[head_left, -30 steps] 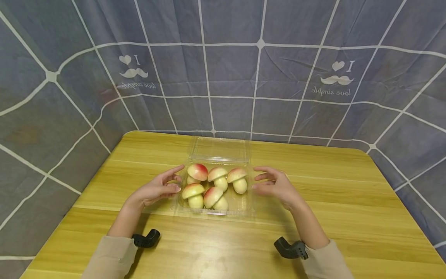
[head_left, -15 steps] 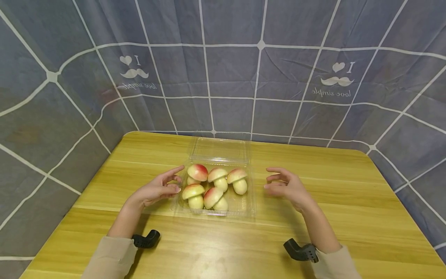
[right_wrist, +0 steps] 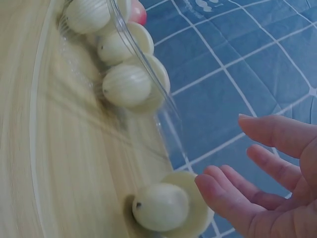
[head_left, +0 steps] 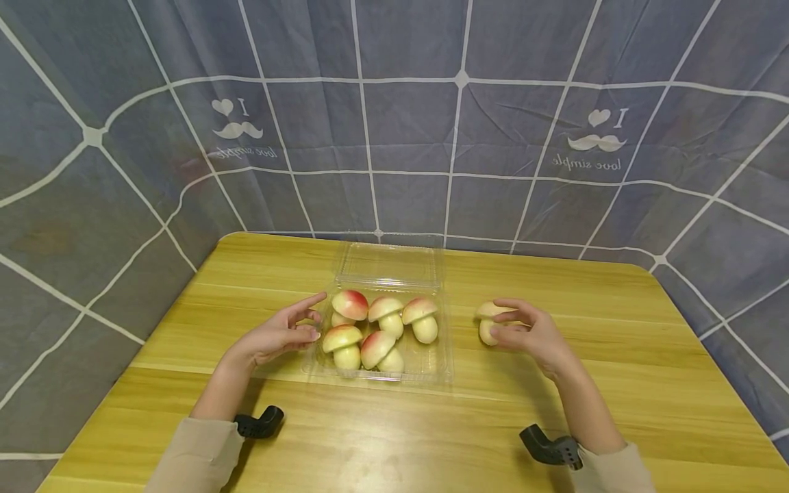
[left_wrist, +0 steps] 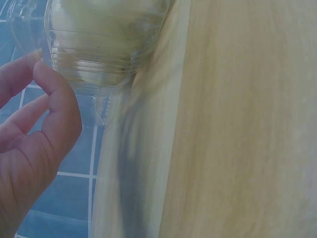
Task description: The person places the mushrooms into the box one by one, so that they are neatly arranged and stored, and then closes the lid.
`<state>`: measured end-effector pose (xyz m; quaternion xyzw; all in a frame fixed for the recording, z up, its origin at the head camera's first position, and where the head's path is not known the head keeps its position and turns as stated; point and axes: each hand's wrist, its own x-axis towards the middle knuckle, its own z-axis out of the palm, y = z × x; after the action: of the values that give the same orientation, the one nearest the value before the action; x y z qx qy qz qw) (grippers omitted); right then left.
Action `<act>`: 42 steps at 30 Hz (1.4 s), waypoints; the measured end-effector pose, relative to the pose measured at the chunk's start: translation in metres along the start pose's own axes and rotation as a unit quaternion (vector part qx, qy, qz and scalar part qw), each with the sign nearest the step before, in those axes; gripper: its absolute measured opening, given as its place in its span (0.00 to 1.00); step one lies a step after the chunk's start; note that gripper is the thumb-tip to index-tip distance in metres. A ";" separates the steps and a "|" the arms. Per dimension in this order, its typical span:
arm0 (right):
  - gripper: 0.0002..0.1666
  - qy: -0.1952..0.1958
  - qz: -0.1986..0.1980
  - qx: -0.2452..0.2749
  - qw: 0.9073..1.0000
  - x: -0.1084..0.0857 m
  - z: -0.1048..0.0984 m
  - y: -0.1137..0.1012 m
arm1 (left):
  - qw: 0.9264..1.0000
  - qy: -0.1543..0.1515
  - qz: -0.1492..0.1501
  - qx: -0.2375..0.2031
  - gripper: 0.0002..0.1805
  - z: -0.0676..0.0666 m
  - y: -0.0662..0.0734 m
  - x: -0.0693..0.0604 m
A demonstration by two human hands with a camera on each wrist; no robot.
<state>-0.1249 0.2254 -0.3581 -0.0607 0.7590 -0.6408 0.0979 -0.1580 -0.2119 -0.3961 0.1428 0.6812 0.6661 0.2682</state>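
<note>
A clear plastic clamshell box (head_left: 425, 363) lies with its lid back, holding several toy mushrooms (head_left: 390, 316) with pale stems and red-tinted cream caps. My left hand (head_left: 274, 335) is at the box's left rim; in the left wrist view its thumb and a fingertip pinch the edge (left_wrist: 47, 54). To the right of the box, another toy mushroom (right_wrist: 161, 206) rests on the table. Over it my right hand (head_left: 531, 337) hovers with fingers spread apart, partly hiding it in the head view. In the right wrist view nothing lies between those fingers.
The transparent lid (head_left: 390, 263) extends back toward the curtain. A wood-grain table (head_left: 394, 438) carries everything. Grey-blue curtain (head_left: 407, 123) with white lines surrounds its back and sides. Dark camera mounts (head_left: 261, 421) sit on both wrists.
My right hand has moved right, away from the box's right side, uncovering the single mushroom behind it. The left hand and the box have stayed in place.
</note>
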 end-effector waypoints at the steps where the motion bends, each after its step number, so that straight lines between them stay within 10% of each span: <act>1: 0.35 0.005 0.002 -0.004 1.000 0.000 -0.001 0.000 | 1.000 0.000 0.000 0.000 0.43 0.000 0.000 0.000; 42: 0.42 0.070 0.074 -0.040 0.994 0.007 -0.016 0.032 | 1.000 -0.011 0.014 0.003 0.43 0.000 -0.001 0.001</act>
<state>-0.1337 0.2444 -0.3876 0.0366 0.7911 -0.6040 0.0892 -0.1586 -0.2120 -0.3971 0.1606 0.6779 0.6661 0.2664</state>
